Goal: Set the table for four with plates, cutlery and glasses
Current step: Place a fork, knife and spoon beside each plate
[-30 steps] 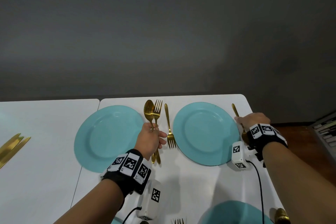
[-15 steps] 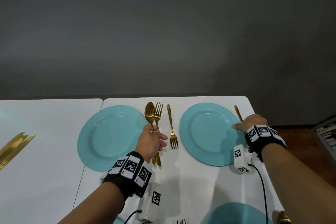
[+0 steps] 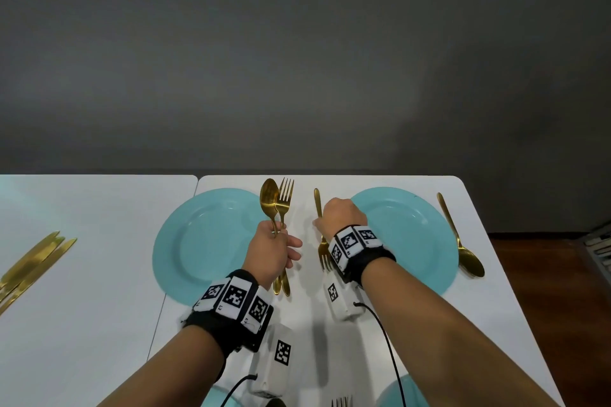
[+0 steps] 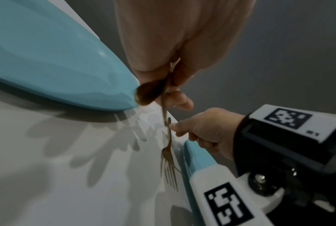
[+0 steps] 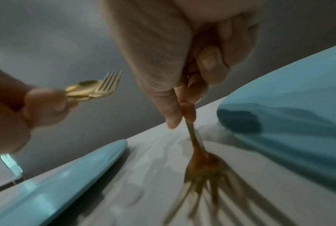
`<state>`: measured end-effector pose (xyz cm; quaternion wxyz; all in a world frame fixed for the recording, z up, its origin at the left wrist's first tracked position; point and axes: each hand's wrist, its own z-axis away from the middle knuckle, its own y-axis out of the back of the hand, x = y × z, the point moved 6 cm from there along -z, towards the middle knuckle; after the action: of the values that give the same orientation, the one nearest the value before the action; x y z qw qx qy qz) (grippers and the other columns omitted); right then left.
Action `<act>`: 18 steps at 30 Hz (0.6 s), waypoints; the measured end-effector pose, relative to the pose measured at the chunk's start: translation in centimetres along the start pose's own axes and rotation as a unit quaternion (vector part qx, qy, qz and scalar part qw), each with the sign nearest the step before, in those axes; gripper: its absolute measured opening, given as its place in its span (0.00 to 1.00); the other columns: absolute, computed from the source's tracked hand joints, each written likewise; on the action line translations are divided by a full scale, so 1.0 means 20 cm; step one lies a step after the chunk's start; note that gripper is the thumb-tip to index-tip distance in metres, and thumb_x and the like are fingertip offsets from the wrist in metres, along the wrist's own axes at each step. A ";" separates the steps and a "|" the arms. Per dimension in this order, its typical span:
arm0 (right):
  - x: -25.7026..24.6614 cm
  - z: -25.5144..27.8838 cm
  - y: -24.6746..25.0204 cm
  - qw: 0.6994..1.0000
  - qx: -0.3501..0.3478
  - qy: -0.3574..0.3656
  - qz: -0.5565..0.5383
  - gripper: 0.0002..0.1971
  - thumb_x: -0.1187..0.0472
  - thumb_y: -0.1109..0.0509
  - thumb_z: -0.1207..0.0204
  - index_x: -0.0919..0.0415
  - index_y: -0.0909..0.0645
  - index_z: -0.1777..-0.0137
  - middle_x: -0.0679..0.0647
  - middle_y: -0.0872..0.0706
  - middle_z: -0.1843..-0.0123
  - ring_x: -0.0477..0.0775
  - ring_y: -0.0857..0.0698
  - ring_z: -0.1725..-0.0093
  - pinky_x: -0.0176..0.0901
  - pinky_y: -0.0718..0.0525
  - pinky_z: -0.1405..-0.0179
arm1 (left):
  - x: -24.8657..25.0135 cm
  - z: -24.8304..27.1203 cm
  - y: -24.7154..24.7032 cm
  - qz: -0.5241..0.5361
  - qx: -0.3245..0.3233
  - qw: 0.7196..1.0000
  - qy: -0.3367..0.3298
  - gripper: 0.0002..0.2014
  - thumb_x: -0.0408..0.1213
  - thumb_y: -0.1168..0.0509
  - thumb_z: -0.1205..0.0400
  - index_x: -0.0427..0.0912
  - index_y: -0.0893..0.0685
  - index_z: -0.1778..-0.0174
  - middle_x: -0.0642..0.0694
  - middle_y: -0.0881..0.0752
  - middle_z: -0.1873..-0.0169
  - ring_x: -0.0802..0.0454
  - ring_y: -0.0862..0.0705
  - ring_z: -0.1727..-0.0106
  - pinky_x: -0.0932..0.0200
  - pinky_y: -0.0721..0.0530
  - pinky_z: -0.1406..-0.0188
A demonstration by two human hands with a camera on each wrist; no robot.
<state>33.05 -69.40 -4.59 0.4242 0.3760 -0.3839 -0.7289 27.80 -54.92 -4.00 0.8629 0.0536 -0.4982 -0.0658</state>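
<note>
Both forearms are showing bare, no sleeves. The left wrist band is black, carrying a row of white tiles printed with black square fiducial codes. The right wrist band is wearing the same tiles. A white box camera, itself coded, is hanging under the left wrist, another under the right; a thin black cable is trailing from the right one. A silver screw is showing on the right mount.

Two white tables are set edge to edge. Two blue plates are laid near the far edge, a spoon by the right edge, knives at the left.
</note>
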 end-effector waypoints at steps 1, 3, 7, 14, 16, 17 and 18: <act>-0.01 0.00 -0.02 1.000 -0.014 -0.010 0.009 0.12 0.58 0.33 0.23 0.62 0.17 0.43 0.57 0.13 0.44 0.57 0.14 0.45 0.43 0.17 0.52 | -0.01 0.00 0.02 0.002 0.003 1.000 0.000 0.06 0.30 0.52 0.13 0.40 0.32 0.45 0.42 0.17 0.63 0.49 0.21 0.71 0.60 0.24 0.74; -0.01 0.01 -0.04 0.998 -0.037 -0.034 0.024 0.14 0.61 0.32 0.23 0.63 0.19 0.38 0.58 0.15 0.39 0.59 0.16 0.39 0.46 0.16 0.43 | -0.02 0.00 0.05 0.001 0.009 1.000 0.003 0.06 0.31 0.51 0.13 0.41 0.32 0.44 0.42 0.16 0.63 0.50 0.21 0.70 0.60 0.24 0.73; 0.02 0.03 -0.04 0.999 -0.008 -0.035 0.010 0.11 0.63 0.34 0.23 0.63 0.18 0.43 0.58 0.14 0.42 0.58 0.14 0.43 0.42 0.20 0.55 | -0.05 0.00 0.11 -0.001 0.015 1.000 0.009 0.06 0.33 0.51 0.13 0.42 0.31 0.43 0.42 0.16 0.61 0.50 0.21 0.69 0.60 0.24 0.72; 0.02 0.07 -0.03 0.999 -0.003 -0.043 0.015 0.11 0.64 0.35 0.22 0.63 0.19 0.42 0.57 0.14 0.42 0.57 0.14 0.43 0.42 0.22 0.57 | -0.06 0.03 0.15 0.018 0.018 0.999 0.020 0.06 0.32 0.50 0.13 0.41 0.31 0.43 0.42 0.16 0.63 0.50 0.21 0.70 0.60 0.23 0.72; 0.01 0.09 -0.02 0.999 0.004 -0.031 0.014 0.11 0.64 0.36 0.22 0.63 0.18 0.42 0.58 0.13 0.43 0.57 0.14 0.44 0.42 0.22 0.58 | -0.06 0.03 0.16 0.028 0.019 0.999 0.025 0.07 0.31 0.49 0.14 0.41 0.30 0.43 0.42 0.16 0.62 0.49 0.20 0.69 0.60 0.22 0.71; 0.00 0.10 0.00 1.000 0.008 -0.022 0.013 0.11 0.63 0.35 0.22 0.63 0.18 0.43 0.58 0.13 0.44 0.57 0.14 0.45 0.41 0.22 0.59 | -0.05 0.03 0.17 0.035 0.020 0.999 0.028 0.07 0.30 0.49 0.15 0.40 0.29 0.43 0.41 0.16 0.61 0.49 0.19 0.69 0.60 0.21 0.71; -0.02 0.12 0.02 1.000 0.013 -0.007 0.014 0.11 0.61 0.35 0.22 0.63 0.18 0.44 0.58 0.13 0.44 0.57 0.14 0.45 0.41 0.22 0.59 | -0.05 0.04 0.18 0.046 0.021 0.998 0.030 0.08 0.29 0.49 0.16 0.39 0.28 0.43 0.41 0.17 0.60 0.48 0.19 0.69 0.61 0.21 0.72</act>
<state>31.23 -68.59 -3.24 0.4268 0.3704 -0.4017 -0.7206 26.85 -51.27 -3.91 0.8782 0.0505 -0.4753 -0.0143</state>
